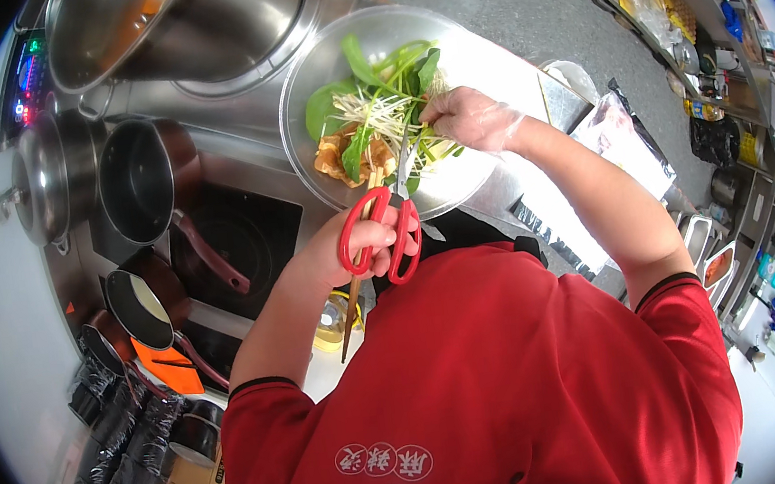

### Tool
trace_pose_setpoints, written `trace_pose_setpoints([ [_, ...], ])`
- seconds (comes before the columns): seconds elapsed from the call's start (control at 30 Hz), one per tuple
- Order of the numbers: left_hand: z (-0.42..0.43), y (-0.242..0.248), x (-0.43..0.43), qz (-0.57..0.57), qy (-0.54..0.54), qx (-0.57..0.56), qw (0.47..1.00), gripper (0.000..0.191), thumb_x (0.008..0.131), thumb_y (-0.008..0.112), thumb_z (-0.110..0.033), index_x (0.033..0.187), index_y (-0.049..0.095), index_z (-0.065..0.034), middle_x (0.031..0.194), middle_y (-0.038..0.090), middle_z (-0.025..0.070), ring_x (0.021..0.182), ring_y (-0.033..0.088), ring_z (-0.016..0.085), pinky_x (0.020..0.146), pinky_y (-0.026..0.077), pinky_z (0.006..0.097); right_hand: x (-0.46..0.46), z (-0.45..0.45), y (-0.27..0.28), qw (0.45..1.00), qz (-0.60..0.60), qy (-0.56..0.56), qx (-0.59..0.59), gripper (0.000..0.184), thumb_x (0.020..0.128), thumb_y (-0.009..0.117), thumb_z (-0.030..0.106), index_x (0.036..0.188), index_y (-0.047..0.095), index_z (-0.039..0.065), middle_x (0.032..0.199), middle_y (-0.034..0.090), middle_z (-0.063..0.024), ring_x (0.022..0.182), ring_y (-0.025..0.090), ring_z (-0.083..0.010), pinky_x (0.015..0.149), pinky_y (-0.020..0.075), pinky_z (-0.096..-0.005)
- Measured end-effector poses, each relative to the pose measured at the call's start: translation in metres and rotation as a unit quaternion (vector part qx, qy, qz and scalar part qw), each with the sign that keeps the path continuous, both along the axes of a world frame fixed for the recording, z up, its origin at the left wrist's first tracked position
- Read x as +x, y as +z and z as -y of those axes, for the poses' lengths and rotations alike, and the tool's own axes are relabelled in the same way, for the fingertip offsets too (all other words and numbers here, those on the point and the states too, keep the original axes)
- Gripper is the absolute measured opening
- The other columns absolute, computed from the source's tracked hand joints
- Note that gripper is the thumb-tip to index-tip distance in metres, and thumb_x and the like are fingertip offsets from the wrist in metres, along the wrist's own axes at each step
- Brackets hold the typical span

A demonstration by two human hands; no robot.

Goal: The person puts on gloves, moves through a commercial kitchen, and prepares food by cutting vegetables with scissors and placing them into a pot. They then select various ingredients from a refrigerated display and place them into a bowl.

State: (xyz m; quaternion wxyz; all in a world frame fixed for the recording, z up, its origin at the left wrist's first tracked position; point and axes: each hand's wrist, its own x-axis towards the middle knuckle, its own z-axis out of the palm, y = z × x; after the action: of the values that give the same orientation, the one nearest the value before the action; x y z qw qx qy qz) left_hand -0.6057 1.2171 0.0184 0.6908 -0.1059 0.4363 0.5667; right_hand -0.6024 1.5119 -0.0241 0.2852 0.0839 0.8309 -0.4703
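In my left hand (376, 239) are red-handled scissors (407, 236) and a pair of wooden chopsticks (351, 311). The scissor blades reach up into a large clear bowl (300, 169). Leafy greens (357, 66), thin pale strands like bean sprouts or enoki (380, 117) and brownish folded pieces like tofu skin (338, 158) lie in it. My right hand (466, 117), in a thin clear plastic glove, pinches some of the greens and strands at the bowl's right side, close to the blades. Its fingertips are partly hidden.
A big steel pot (241, 29) stands beyond the bowl. Along the left are a dark saucepan (137, 181), a smaller saucepan (137, 306), a lidded steel pot (40, 177) and a black cooktop (263, 217). Plastic-wrapped goods (595, 175) lie under my right arm; shelving (717, 54) runs along the right.
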Motion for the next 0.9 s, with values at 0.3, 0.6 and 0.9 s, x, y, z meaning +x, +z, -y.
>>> trace_pose_setpoints([
  [0.3, -0.015, -0.004, -0.003, 0.008, -0.020, 0.004, 1.000, 0.038, 0.081, 0.064, -0.023, 0.112, 0.069, -0.0009, 0.093, 0.074, 0.0113, 0.069, 0.065, 0.009, 0.052, 0.043, 0.0210, 0.010, 0.003, -0.016, 0.996, -0.049, 0.004, 0.074, 0.021, 0.080, 0.067, 0.006, 0.100, 0.074, 0.002, 0.092, 0.074, -0.0205, 0.086, 0.073, -0.0348, 0.079, 0.0570, -0.0411],
  [0.6, -0.029, -0.023, -0.003, 0.021, -0.038, 0.022, 0.999, 0.036, 0.085, 0.065, -0.024, 0.114, 0.068, -0.0020, 0.094, 0.074, 0.0131, 0.057, 0.061, 0.010, 0.044, 0.041, 0.0217, 0.000, 0.000, -0.012, 0.992, -0.045, 0.033, 0.111, 0.018, 0.082, 0.071, 0.005, 0.098, 0.073, -0.002, 0.085, 0.074, -0.0146, 0.077, 0.070, -0.0215, 0.074, 0.0561, -0.0352],
  [0.9, -0.035, -0.036, -0.001, 0.027, -0.020, 0.041, 0.999, 0.034, 0.089, 0.063, -0.026, 0.112, 0.067, -0.0003, 0.094, 0.073, 0.0144, 0.052, 0.059, 0.010, 0.037, 0.038, 0.0226, -0.005, 0.000, 0.003, 0.996, 0.019, -0.002, 0.092, 0.022, 0.078, 0.075, 0.008, 0.096, 0.075, -0.002, 0.087, 0.075, -0.0141, 0.078, 0.070, -0.0207, 0.075, 0.0566, -0.0349],
])
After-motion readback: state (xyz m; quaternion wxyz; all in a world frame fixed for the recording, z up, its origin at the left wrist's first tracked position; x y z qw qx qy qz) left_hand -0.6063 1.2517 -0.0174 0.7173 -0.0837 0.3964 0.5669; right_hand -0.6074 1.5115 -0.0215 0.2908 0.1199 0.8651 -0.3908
